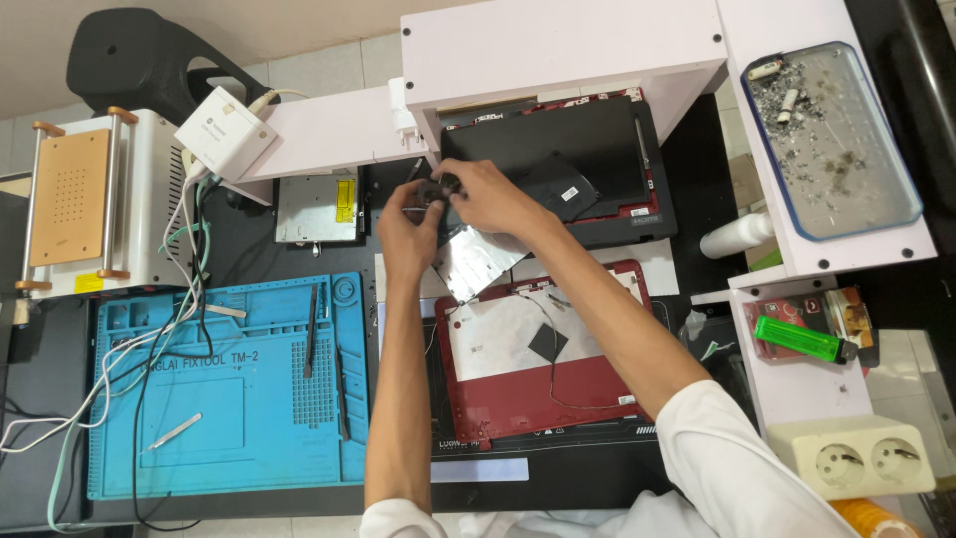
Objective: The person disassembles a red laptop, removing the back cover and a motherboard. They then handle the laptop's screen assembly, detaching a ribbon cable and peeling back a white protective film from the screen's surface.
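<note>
Both hands are closing their grip on a small dark part (436,189), held up above the desk (697,159): the left hand (406,231) is pinching its left side with curled fingers, and the right hand (490,196) is wrapping over it from the right, fingertips meeting the left hand's. What the part is, is too small to tell. Just below the hands a silver metal plate (476,261) is lying tilted, touching the top edge of a red laptop shell (543,354), whose open inside is showing thin wires and a black square. Going from the left: a white machine with an orange plate (68,197) is standing at the edge, a white adapter (226,133) beside it, and cables are trailing down over a blue work mat (224,384) carrying tweezers (174,431) and slim tools. A silver drive (317,209) is lying above the mat. Behind the hands a black laptop base (558,164) is sitting under a white shelf (558,45). To the right, a clear tray (832,139) is holding scraps, a green lighter (797,340) is lying below it, and a double socket (856,458) is sitting nearest.
</note>
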